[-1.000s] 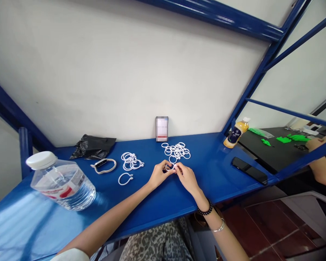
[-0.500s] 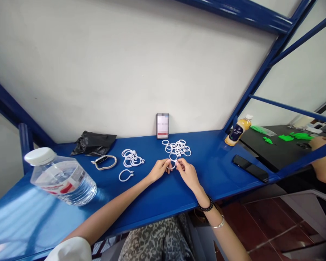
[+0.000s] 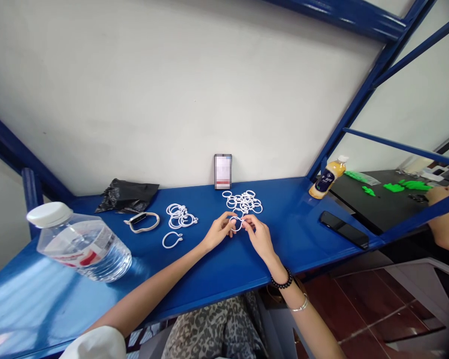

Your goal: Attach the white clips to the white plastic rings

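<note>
Between my two hands is a white plastic ring (image 3: 236,230), held just above the blue tabletop (image 3: 224,269). My left hand (image 3: 220,231) pinches its left side with thumb and fingers. On its right side, my right hand (image 3: 258,233) grips near the small end tabs. Right behind my hands lies a loose pile of white rings (image 3: 246,201). To the left, a cluster of open white rings (image 3: 179,215) with knobbed ends overlaps, and a single open ring (image 3: 171,240) lies in front of it.
At left stand a large water bottle (image 3: 93,249), a watch (image 3: 144,222) and a black plastic bag (image 3: 129,194). A phone (image 3: 223,172) leans on the wall. At right are a juice bottle (image 3: 327,178), a dark phone (image 3: 344,229) and another person's hand (image 3: 443,194) near green pieces (image 3: 413,185).
The ring between my hands is raised slightly and turned, its tabs now at my right fingers. Both hands stay close together. The view has shifted a little.
</note>
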Motion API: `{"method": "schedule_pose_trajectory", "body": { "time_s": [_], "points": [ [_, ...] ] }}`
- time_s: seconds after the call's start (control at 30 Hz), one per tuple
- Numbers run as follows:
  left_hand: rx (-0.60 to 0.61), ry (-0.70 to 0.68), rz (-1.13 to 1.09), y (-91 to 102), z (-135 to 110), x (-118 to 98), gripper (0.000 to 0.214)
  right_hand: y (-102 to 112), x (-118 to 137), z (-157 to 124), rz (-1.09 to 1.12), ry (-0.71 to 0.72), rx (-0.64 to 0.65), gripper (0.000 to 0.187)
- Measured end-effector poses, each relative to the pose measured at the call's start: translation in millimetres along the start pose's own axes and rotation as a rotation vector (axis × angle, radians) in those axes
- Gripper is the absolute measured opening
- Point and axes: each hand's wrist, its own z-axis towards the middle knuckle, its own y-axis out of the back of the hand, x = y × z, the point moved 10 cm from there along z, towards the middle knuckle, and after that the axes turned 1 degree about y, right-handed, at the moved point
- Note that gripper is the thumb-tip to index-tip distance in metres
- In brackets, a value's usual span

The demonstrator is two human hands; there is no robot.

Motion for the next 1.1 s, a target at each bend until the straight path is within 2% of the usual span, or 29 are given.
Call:
{"method": "schedule_pose_trajectory", "body": {
  "time_s": [0.2, 0.57, 0.77, 1.1],
  "points": [
    [0.03, -0.006, 0.087, -3.3, -3.0, -4.3, 0.06, 2.6, 1.3, 0.1, 0.004, 0.0, -0.017, 0.023],
    [0.007, -0.027, 0.117, -1.4, -3.7, -6.8, 0.047, -0.7, 1.8, -0.1, -0.002, -0.006, 0.009, 0.022],
    [-0.002, -0.045, 0.114, -0.6, -3.8, -7.8, 0.05, 2.5, -1.1, -0.1, -0.023, -0.026, -0.023, 0.022],
    [-0.016, -0.078, 0.238, -0.4, -4.5, -10.0, 0.05, 3.2, -2.2, 0.1, 0.017, -0.004, -0.042, 0.022]
  ]
}}
